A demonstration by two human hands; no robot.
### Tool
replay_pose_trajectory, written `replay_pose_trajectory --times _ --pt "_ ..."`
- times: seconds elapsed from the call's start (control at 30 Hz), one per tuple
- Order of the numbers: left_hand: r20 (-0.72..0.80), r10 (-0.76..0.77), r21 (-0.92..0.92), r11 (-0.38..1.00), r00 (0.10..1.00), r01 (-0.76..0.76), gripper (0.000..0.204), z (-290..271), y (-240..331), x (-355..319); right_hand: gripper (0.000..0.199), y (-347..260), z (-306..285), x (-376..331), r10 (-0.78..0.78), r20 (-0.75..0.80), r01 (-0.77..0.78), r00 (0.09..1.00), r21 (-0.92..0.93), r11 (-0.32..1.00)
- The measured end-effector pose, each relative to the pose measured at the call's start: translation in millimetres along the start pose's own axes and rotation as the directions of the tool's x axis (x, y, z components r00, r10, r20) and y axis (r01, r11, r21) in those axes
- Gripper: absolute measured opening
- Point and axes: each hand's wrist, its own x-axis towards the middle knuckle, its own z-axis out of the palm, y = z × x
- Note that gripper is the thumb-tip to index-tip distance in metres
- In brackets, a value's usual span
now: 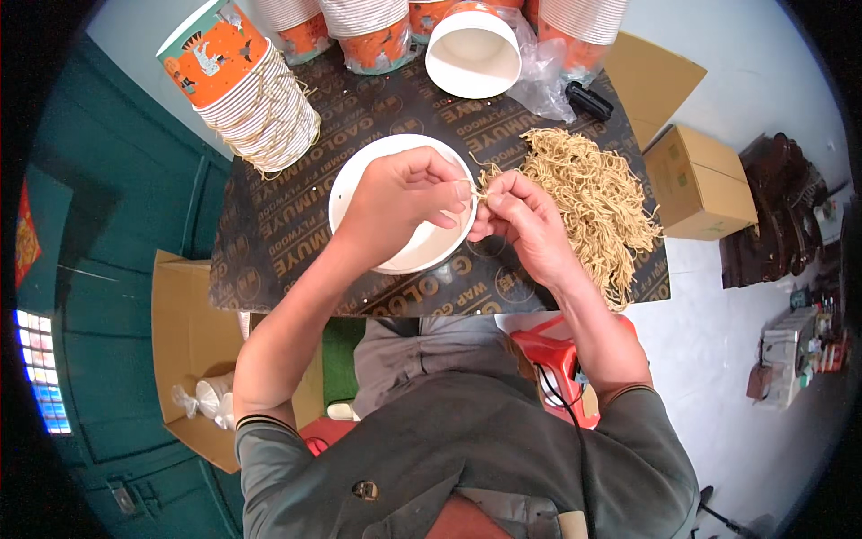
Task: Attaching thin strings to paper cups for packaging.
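A white paper bucket [422, 246] stands with its mouth up on the dark table before me. Over its right rim, my left hand [401, 199] pinches a thin beige cord [479, 192] between thumb and fingers. The fingertips of my right hand [523, 220] close on the same cord, just outside the rim. Whether the cord passes through the bucket's wall is hidden by my fingers. A large tangled heap of beige cords [597, 202] lies beside my right hand.
At the far left leans a stack of orange-printed buckets [260, 108] with cords hanging along it. More bucket stacks [368, 31], a tipped white bucket [473, 56], clear plastic [543, 76] and a black object [589, 101] line the back. Cardboard boxes [700, 184] stand beyond the table.
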Motion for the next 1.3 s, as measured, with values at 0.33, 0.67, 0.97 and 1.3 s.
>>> replay_pose_trajectory --times 0.33,0.67,0.97,1.3 --pt "0.041 0.002 -0.067 0.998 0.999 0.001 0.017 -8.9 -5.7 2.5 0.01 13.2 8.9 -8.5 -0.021 -0.129 0.018 0.991 -0.022 1.0" --pt "0.091 0.083 0.047 0.995 0.992 -0.088 0.016 5.2 2.0 12.3 0.021 12.1 14.8 -14.1 -0.342 -0.166 0.301 0.925 -0.228 0.926" --pt "0.082 0.098 0.133 0.985 0.992 -0.108 0.017 5.0 -3.7 13.7 0.023 24.2 11.8 -15.3 -0.235 -0.163 0.213 0.958 -0.142 0.967" --pt "0.022 0.195 0.304 0.933 0.981 -0.192 0.014 15.7 4.7 10.8 0.012 28.6 7.1 -21.3 -0.44 -0.159 0.302 0.884 -0.524 0.796"
